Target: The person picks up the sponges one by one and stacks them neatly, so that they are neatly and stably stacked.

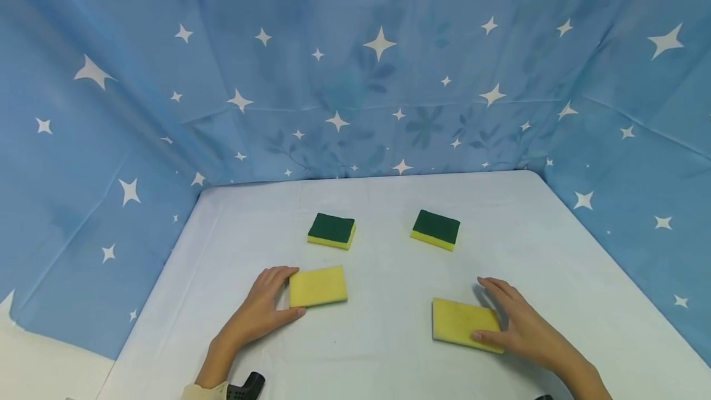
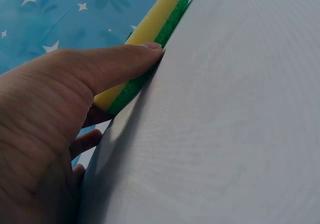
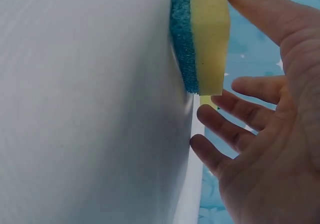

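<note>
Currently my L hand (image 1: 261, 307) has the L yellow sponge (image 1: 319, 286) by its left end: thumb along the near edge, forefinger at the far left corner, sponge btwn them. Yellow side's up, green layer down, w/ the thumb tip on its side edge per the L wrist view. It's low at the white tablecloth (image 1: 383, 350); can't tell if it's fully resting.

My R hand (image 1: 519, 323) is wide: fingers spread & nearly straight, thumb well apart from them. R yellow sponge (image 1: 461, 321) is just left of that palm, also yellow up, green underneath. R thumb is over its near right corner, can't tell if pressing; the other R fingers are apart from it.

Beyond my L fingertips, a bit to their right, the far L sponge (image 1: 331, 229) lies green side up. Beyond & left of my R fingertips is the far R sponge (image 1: 436, 228), same way up. Both sit on the cloth.

Behind my L fingers, at the wrist: cream sleeve (image 1: 204, 392) plus a black device (image 1: 245, 387). Past all my fingers hangs a blue star-print curtain (image 1: 333, 147).
</note>
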A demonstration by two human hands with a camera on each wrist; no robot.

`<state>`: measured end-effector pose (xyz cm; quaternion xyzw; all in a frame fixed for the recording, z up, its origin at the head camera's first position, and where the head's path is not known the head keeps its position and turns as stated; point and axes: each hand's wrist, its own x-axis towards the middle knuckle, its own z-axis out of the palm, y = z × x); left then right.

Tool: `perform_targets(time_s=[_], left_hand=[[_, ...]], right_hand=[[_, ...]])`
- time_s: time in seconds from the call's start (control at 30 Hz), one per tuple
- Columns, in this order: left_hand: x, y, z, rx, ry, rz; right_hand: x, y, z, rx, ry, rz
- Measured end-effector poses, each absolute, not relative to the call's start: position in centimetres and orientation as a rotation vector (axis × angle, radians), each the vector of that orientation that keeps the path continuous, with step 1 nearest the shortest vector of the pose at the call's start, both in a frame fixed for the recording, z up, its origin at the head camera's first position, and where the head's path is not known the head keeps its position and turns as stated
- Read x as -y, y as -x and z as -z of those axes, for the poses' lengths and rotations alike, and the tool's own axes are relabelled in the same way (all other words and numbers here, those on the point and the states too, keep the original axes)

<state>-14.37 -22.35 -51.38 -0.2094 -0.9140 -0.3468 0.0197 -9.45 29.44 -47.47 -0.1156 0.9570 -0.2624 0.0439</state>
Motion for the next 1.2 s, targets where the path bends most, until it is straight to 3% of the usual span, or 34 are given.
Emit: perform_targets(time_s=[1.2], left_hand=[[22.4,14.6,51.7,2.868,0.623,1.090]], right_hand=[[-30.1,9.1,46.5,-2.747,0.403,0.776]])
